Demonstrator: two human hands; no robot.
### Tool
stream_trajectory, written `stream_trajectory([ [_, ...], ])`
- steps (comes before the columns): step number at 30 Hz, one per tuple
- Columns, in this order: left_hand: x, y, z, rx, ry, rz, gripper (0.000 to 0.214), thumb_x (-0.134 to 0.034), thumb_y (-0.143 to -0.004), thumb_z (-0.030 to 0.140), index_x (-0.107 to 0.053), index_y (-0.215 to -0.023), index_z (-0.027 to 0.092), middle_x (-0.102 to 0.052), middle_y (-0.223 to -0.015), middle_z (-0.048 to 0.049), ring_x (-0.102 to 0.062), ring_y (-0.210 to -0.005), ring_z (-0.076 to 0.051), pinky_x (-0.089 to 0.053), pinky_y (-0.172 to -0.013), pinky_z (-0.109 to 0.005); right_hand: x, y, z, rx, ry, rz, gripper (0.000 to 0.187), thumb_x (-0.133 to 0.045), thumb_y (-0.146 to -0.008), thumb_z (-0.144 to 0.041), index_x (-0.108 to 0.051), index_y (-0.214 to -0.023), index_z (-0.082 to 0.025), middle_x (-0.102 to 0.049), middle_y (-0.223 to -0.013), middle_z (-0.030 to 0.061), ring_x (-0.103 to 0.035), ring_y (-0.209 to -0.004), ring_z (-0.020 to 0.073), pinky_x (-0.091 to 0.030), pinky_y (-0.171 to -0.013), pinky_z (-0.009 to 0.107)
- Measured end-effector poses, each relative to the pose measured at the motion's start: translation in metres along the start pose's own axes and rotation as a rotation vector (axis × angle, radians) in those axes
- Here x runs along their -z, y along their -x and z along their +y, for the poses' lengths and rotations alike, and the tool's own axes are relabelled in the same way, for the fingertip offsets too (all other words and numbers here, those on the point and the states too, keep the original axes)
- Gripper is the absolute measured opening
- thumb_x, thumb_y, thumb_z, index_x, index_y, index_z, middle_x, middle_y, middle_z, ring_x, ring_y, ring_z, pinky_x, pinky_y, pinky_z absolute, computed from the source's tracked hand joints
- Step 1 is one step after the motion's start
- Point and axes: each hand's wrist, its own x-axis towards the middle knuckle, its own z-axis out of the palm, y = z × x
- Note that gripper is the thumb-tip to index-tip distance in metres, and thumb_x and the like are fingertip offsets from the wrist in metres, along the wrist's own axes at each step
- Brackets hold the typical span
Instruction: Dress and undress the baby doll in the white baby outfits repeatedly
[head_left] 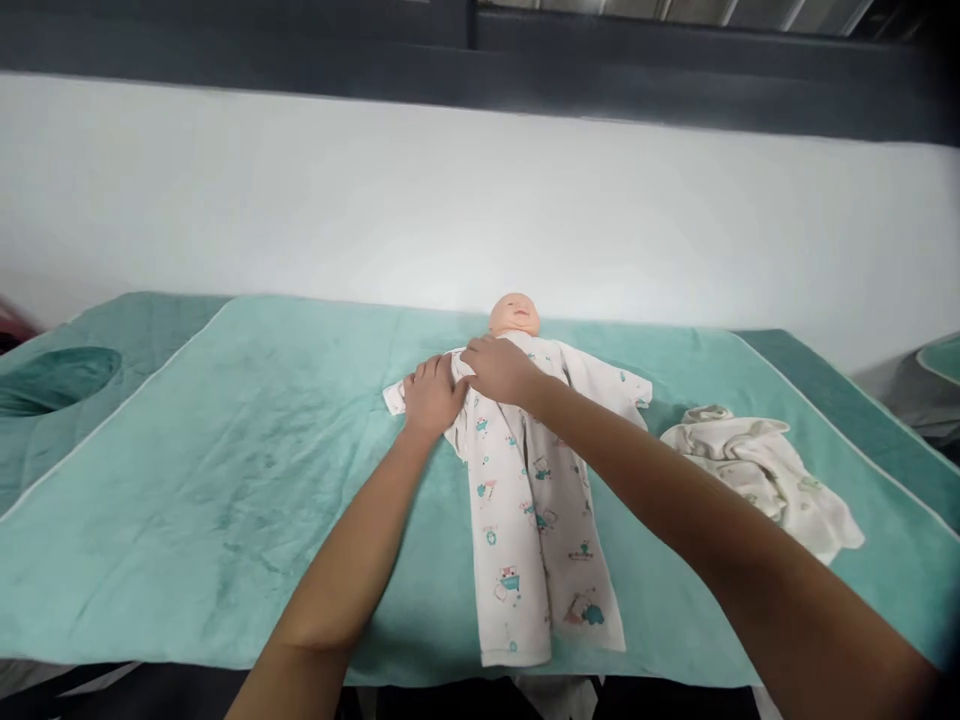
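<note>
A baby doll (514, 316) lies on its back, its bare head at the far edge of the padded surface. Over its body is a long white baby gown (510, 500) printed with small teal and pink pictures; its two front panels stretch toward me. My left hand (433, 396) is closed on the gown at the shoulder on the left, beside the short sleeve. Just below the doll's chin, my right hand (499, 370) has its fingers curled on the cloth near the collar. The thumbs nearly meet. Cloth under both hands is hidden.
A crumpled white cloth (757, 470) with faint green print lies to the right. Teal fabric (225, 480) covers the table, with a round opening (60, 380) at far left. A white wall (300, 200) rises behind, under a dark ledge (375, 75).
</note>
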Motion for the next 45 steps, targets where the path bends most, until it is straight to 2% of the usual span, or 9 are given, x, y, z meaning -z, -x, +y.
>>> stream_trajectory([
  [2,-0.002,0.0,0.0,0.01,-0.034,-0.021,0.052,-0.052,-0.09,0.044,-0.052,-0.136,0.02,-0.058,-0.136,-0.0189,-0.049,-0.124,-0.038,-0.035,-0.103,-0.052,-0.006,-0.029,-0.004,-0.005,0.073,-0.139,0.018,-0.054,-0.089,-0.02,-0.062,-0.104,-0.014,-0.062,-0.111,0.0145,-0.056,-0.104,0.0285,-0.044,-0.083,0.038],
  [5,-0.003,0.0,-0.001,0.017,-0.064,-0.049,0.045,-0.05,-0.091,0.04,-0.054,-0.13,0.017,-0.058,-0.133,-0.0201,-0.049,-0.123,-0.039,-0.034,-0.102,-0.053,-0.02,-0.053,-0.003,-0.009,0.116,-0.199,0.019,-0.056,-0.086,-0.016,-0.059,-0.105,-0.015,-0.06,-0.115,0.0149,-0.057,-0.103,0.0284,-0.044,-0.08,0.036],
  [11,-0.004,-0.001,-0.002,-0.001,-0.079,-0.067,0.048,-0.053,-0.088,0.033,-0.052,-0.133,0.016,-0.059,-0.13,-0.0196,-0.05,-0.121,-0.039,-0.035,-0.099,-0.053,-0.031,-0.067,0.016,0.005,-0.03,-0.271,0.037,-0.065,-0.078,-0.02,-0.056,-0.114,-0.017,-0.067,-0.105,0.01,-0.065,-0.084,0.0242,-0.045,-0.072,0.033],
  [17,-0.007,0.0,-0.005,-0.031,-0.047,-0.05,0.054,-0.054,-0.09,0.042,-0.05,-0.137,0.016,-0.056,-0.137,-0.0217,-0.046,-0.126,-0.04,-0.031,-0.105,-0.054,-0.025,-0.074,0.018,-0.075,-0.102,-0.426,0.024,-0.076,-0.071,-0.023,-0.068,-0.093,-0.019,-0.07,-0.077,0.0041,-0.066,-0.075,0.0244,-0.046,-0.075,0.036],
  [21,-0.005,0.002,-0.008,-0.028,-0.038,-0.05,0.059,-0.059,-0.087,0.05,-0.051,-0.134,0.016,-0.057,-0.133,-0.0225,-0.047,-0.125,-0.041,-0.032,-0.104,-0.054,-0.022,-0.075,0.017,-0.06,-0.129,-0.359,0.023,-0.08,-0.07,-0.027,-0.071,-0.09,-0.019,-0.07,-0.079,0.003,-0.067,-0.086,0.0243,-0.044,-0.084,0.037],
  [27,0.007,0.007,-0.001,-0.017,-0.114,-0.061,0.06,-0.05,-0.092,0.052,-0.043,-0.141,0.019,-0.056,-0.132,-0.0195,-0.05,-0.122,-0.038,-0.038,-0.099,-0.049,0.0,-0.065,0.032,-0.007,-0.077,-0.448,0.055,-0.077,-0.074,-0.044,-0.065,-0.125,-0.029,-0.069,-0.108,0.0042,-0.064,-0.092,0.0241,-0.044,-0.082,0.036],
  [31,0.013,0.01,0.003,-0.015,-0.241,-0.095,0.055,-0.049,-0.092,0.045,-0.041,-0.142,0.023,-0.06,-0.127,-0.0143,-0.055,-0.114,-0.034,-0.042,-0.092,-0.045,0.015,-0.055,0.042,-0.033,-0.043,-0.465,0.047,-0.07,-0.081,-0.044,-0.064,-0.126,-0.034,-0.066,-0.113,0.0038,-0.064,-0.094,0.0257,-0.043,-0.08,0.035],
  [35,0.016,0.014,0.003,0.004,-0.303,-0.12,0.045,-0.049,-0.092,0.04,-0.048,-0.134,0.023,-0.063,-0.118,-0.0129,-0.055,-0.113,-0.033,-0.043,-0.091,-0.045,0.024,-0.047,0.056,-0.05,0.025,-0.387,0.04,-0.07,-0.081,-0.037,-0.066,-0.12,-0.032,-0.067,-0.104,0.0029,-0.063,-0.092,0.0249,-0.042,-0.078,0.034],
  [45,0.018,0.019,-0.001,0.07,-0.249,-0.154,0.025,-0.052,-0.089,0.033,-0.06,-0.109,0.02,-0.063,-0.115,-0.0128,-0.055,-0.114,-0.031,-0.045,-0.092,-0.045,0.032,-0.035,0.075,-0.075,0.022,-0.264,0.031,-0.071,-0.08,-0.033,-0.069,-0.109,-0.024,-0.066,-0.092,-0.0006,-0.061,-0.088,0.0177,-0.038,-0.075,0.027],
])
